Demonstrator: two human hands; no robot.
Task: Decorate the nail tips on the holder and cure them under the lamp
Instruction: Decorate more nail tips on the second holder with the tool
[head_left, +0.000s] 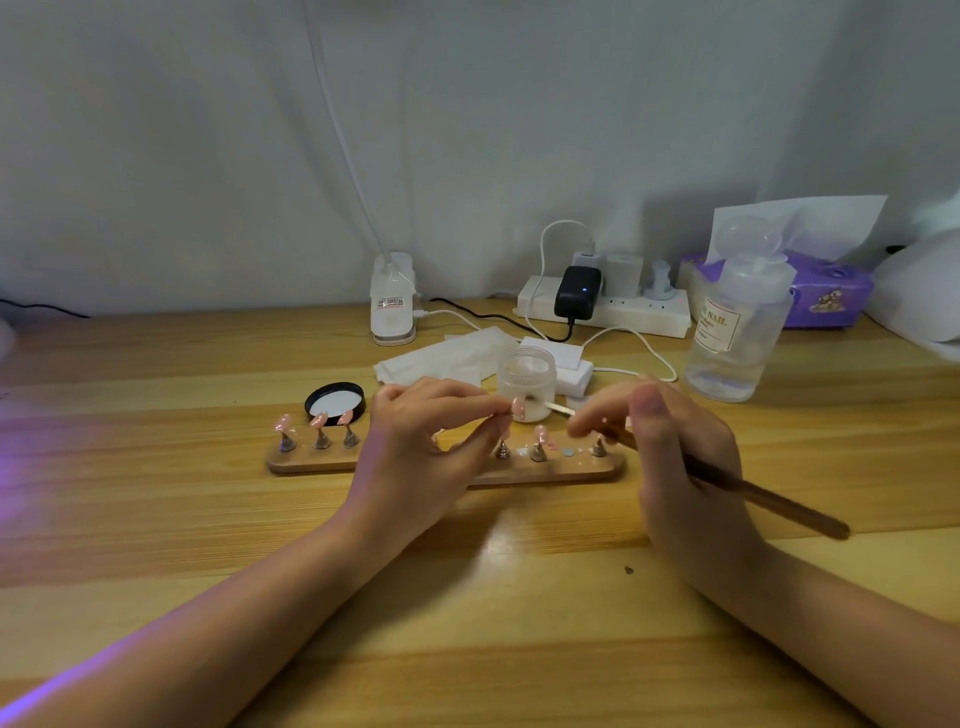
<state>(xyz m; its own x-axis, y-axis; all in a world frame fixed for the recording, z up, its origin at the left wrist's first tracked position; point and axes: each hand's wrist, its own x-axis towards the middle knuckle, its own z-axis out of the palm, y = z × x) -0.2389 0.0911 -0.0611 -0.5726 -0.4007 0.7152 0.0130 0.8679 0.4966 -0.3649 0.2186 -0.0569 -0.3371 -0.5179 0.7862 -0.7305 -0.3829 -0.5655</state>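
pink nail tips sit on metal pegs along the wooden holder (311, 464), which lies flat on the table (156, 545) just in front of both hands, so each tip stays raised and easy to reach. the left hand (415, 457) pinches one nail tip (518, 407) between curled fingers, lifted clear of its peg, likely to steady it for detail work. the right hand (685, 457) grips a brown brush (769, 501) pen-style, its tip aimed at that nail. an open jar (525, 382) stands just behind, its black lid (335, 402) beside it.
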